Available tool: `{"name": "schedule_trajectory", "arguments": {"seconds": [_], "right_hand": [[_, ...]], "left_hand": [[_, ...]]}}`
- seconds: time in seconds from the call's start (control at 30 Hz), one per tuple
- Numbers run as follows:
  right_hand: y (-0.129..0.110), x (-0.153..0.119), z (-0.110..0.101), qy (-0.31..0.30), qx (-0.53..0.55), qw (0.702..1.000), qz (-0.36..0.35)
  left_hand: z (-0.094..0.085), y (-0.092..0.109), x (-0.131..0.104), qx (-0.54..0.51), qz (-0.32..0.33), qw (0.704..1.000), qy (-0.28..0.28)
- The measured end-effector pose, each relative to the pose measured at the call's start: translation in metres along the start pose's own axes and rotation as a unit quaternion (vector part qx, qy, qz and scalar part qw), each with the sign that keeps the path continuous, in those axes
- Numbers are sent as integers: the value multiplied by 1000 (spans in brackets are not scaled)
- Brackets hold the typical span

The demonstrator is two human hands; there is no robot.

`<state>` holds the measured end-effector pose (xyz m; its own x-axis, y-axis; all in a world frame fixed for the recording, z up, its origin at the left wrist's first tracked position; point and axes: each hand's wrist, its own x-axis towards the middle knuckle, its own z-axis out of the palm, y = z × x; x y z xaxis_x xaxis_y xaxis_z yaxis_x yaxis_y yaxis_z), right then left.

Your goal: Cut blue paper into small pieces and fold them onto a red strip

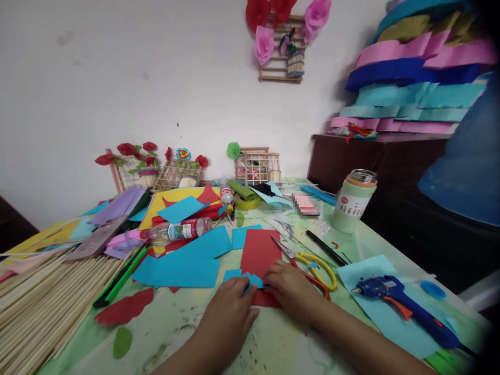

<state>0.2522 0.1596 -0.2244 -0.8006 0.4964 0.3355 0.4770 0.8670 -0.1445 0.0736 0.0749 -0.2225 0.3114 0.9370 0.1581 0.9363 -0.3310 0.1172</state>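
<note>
Both hands rest on the table near its front. My left hand (228, 307) and my right hand (291, 291) meet over a small light blue paper piece (250, 279), pinching and pressing it between the fingertips. The blue piece lies on a red paper sheet (260, 255) that stretches away from me. Just right of my right hand lie scissors (312, 263) with yellow and red handles, touched by neither hand.
A blue glue gun (402, 302) lies on light blue paper at the right. A green jar (351, 200) stands behind it. Bamboo sticks (42, 307) fill the left side. Large blue paper (183, 263), a plastic bottle (183, 229), a green pen (121, 278), paper-flower frames at the wall.
</note>
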Motion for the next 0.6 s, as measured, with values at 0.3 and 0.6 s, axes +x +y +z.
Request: {"name": "schedule_trajectory", "arguments": {"seconds": [0.3,0.6], "right_hand": [[-5,0,-2,-35,81,995,56],[-4,1,-3,-48,141,981,121]], "left_hand": [[9,9,0,65,60,996,-23],[6,8,0,67,60,996,-29]]}}
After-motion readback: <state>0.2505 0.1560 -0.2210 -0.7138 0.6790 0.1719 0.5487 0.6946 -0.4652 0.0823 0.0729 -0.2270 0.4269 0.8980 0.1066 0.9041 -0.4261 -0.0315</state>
